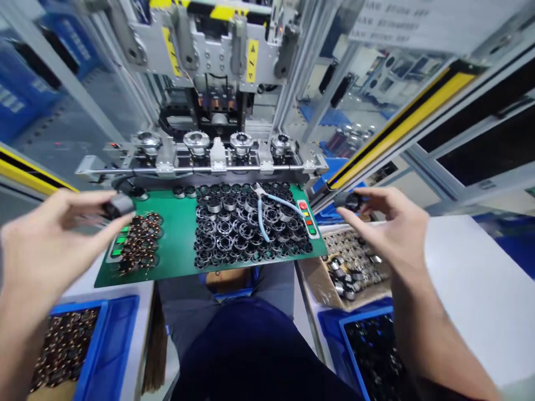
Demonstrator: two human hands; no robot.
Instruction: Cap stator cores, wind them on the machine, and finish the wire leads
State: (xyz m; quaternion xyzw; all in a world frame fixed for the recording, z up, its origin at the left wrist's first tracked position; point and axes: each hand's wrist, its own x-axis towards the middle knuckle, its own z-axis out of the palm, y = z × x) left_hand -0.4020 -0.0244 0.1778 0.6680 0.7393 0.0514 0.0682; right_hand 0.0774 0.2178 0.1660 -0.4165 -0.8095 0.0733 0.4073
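Observation:
Between the thumb and fingers of my left hand (62, 239) is a dark stator core (118, 206), held above the left end of the green work surface (178, 234). My right hand (388, 228) pinches another dark stator core (349, 201), raised over the right side near the cardboard box. Many black ring-shaped cores (225, 227) stand packed in rows on the green surface. Pliers with light blue handles (263, 211) lie across them. Below my left hand's core sits a cluster of copper-wound stators (142, 239).
A winding machine with several round metal holders (241, 143) stands behind the surface. Control buttons (307, 219) sit at its right edge. A cardboard box (320, 281) of metal cores is at right. Blue bins (119, 340) flank my lap. Yellow-black posts (397, 128) rise at the sides.

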